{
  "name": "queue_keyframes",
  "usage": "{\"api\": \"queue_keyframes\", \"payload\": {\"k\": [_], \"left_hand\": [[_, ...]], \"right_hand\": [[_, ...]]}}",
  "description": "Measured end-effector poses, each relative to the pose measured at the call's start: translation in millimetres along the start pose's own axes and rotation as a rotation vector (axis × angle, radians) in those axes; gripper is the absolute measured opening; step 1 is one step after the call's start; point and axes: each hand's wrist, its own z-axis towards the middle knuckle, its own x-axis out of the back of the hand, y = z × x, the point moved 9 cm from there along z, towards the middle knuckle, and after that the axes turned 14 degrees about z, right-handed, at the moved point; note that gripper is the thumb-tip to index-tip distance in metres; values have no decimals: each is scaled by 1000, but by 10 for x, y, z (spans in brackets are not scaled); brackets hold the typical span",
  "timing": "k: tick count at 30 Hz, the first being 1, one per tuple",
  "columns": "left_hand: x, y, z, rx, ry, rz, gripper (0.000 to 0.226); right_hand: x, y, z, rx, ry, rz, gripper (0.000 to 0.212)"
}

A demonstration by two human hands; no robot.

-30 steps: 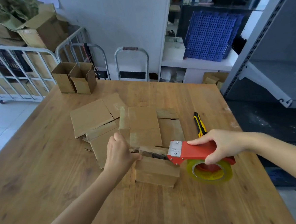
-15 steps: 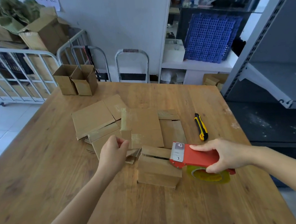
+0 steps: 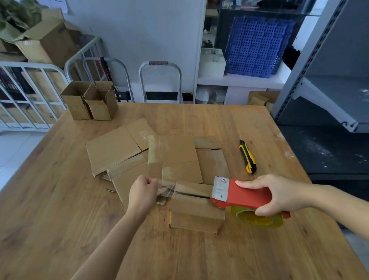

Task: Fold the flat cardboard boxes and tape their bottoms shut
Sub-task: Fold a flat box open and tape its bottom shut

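Pinching tape [image 3: 167, 188] end with left hand [image 3: 142, 194], gripping red tape dispenser [image 3: 242, 193] with right hand [image 3: 279, 195], over folded box [image 3: 195, 213] mid-tabletop [image 3: 53, 214]. Flat boxes [image 3: 176, 160] just behind; utility knife [image 3: 248, 157] nearer right edge; broad wood toward near edge.

Your left hand [image 3: 142, 193] has come off the left side of the box [image 3: 195, 213], where it rested a second ago. It now pinches the crumpled end of the tape [image 3: 167, 188], drawn taut over the box's top seam to the dispenser [image 3: 242, 193].
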Motion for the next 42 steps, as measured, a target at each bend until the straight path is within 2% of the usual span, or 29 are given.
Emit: {"api": "queue_keyframes", "payload": {"k": [7,11,19,25,28,30,31,33,34,35,37,38,39,40,42], "left_hand": [[-285,-245,4,95,-61,-68,15],[-569,-313,-31,136,-175,-150,18],[-792,-189,-50,34,-285,-87,29],[-878,-238,-43,40,-352,-102,19],[-977,-503,-92,186,-420,-131,35],[-1008,-594,-133,196,-410,-133,42],[-938,-574,-125,173,-336,-148,41],[-585,-382,-104,50,-64,-165,27],[-402,-201,-112,-86,42,-177,24],[-282,53,-146,-279,68,-155,30],[-411,521,-328,-661,-146,101,78],[-569,612,-427,-790,-247,318,102],[-686,638,-487,-881,-275,503,115],[-749,631,-488,-924,-249,610,118],[-761,643,-464,-930,-198,641,107]], "right_hand": [[-14,23,-2,-21,8,19,81],[-27,28,0,-33,5,38,81],[-59,33,-17,-50,13,53,81],[-71,8,-31,-42,14,44,82],[-61,9,-41,-43,19,30,83],[-66,19,-44,-48,18,53,82],[-69,17,-44,-48,18,54,82],[-70,12,-35,-47,16,43,82],[-68,2,-30,-47,14,43,82],[-65,-6,-28,-46,10,49,82],[-61,-4,-25,-50,1,63,82],[-58,-13,-32,-46,-4,64,82],[-50,-29,-35,-37,-9,55,82],[-30,-56,-36,-22,-8,33,82],[30,-121,-31,13,-13,-17,81]]}}
